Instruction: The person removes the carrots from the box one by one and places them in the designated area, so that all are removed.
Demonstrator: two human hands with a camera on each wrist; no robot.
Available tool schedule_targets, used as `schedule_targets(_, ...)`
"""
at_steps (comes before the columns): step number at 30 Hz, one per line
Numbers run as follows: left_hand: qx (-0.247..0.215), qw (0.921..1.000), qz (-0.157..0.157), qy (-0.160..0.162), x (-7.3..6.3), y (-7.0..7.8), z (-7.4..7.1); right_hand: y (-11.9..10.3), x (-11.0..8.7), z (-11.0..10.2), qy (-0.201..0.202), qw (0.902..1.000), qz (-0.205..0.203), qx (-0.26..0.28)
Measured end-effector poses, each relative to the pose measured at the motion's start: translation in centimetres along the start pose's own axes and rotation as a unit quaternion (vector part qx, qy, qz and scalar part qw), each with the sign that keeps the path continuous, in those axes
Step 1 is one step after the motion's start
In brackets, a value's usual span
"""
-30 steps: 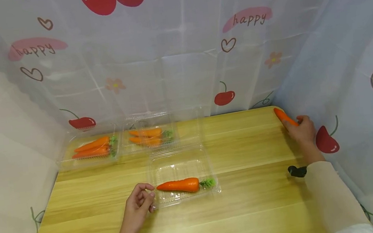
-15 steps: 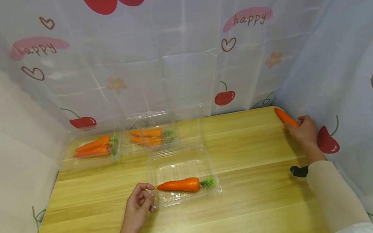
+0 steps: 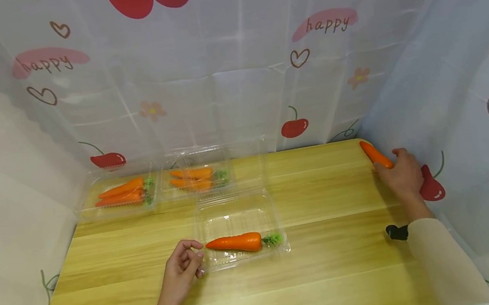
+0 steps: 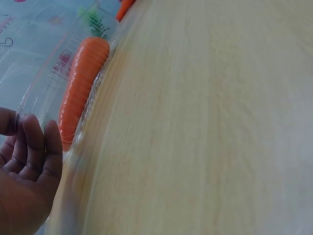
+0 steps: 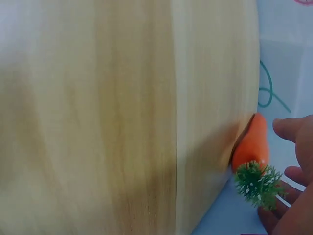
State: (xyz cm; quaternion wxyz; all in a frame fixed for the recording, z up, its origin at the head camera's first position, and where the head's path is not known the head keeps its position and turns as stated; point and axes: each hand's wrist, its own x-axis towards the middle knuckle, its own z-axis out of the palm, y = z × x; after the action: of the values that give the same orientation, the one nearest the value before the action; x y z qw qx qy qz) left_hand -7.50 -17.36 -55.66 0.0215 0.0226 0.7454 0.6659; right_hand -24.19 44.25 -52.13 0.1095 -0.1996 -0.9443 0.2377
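Note:
In the head view, an orange carrot (image 3: 235, 243) with a green top lies in an open clear plastic container (image 3: 233, 213). My left hand (image 3: 183, 264) pinches that container's left edge close to the carrot's tip; the left wrist view shows the fingers (image 4: 34, 139) at the rim. Another carrot (image 3: 375, 154) lies at the table's far right corner, its leafy top (image 5: 259, 185) visible in the right wrist view. My right hand (image 3: 402, 171) is beside this carrot, with the thumb (image 5: 288, 128) apart from it and fingers behind the leaves. Whether those fingers touch it is unclear.
Behind on the left stand a clear container (image 3: 118, 213) with two carrots and another clear container (image 3: 246, 167) with two more. A printed curtain (image 3: 238, 88) borders the wooden table (image 3: 329, 273) at the back and right. A small dark object (image 3: 397, 232) sits against the right sleeve.
My right hand has shifted slightly right, off the corner carrot, so more of that carrot shows. The left hand and the containers stay in place.

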Motion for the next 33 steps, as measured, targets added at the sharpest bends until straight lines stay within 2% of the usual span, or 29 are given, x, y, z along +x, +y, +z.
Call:
schedule_targets(10,-0.003,1.0000,0.002,0.001,0.1,0.2,0.2,-2.2,-1.2,-0.5,0.020,0.9981,-0.058,-0.007)
schedule_targets(14,-0.003,1.0000,0.000,-0.001,0.1,0.2,0.2,-3.6,-2.3,0.1,0.052,0.9914,-0.114,0.035)
schedule_targets(17,-0.004,1.0000,-0.005,0.003,0.0,0.1,0.2,-5.2,-3.5,0.8,0.056,0.9845,-0.145,0.081)
schedule_targets(24,-0.008,0.9999,-0.001,0.009,-0.2,-0.1,0.1,-9.4,-7.1,1.3,-0.056,0.9752,-0.141,0.162)
schedule_targets(28,-0.009,0.9999,0.000,0.006,-0.1,-0.2,0.1,-11.7,-9.3,1.8,-0.075,0.9646,-0.178,0.180)
schedule_targets(33,-0.007,1.0000,0.004,0.003,0.1,-0.1,0.2,-14.5,-12.1,2.6,-0.086,0.9512,-0.239,0.176)
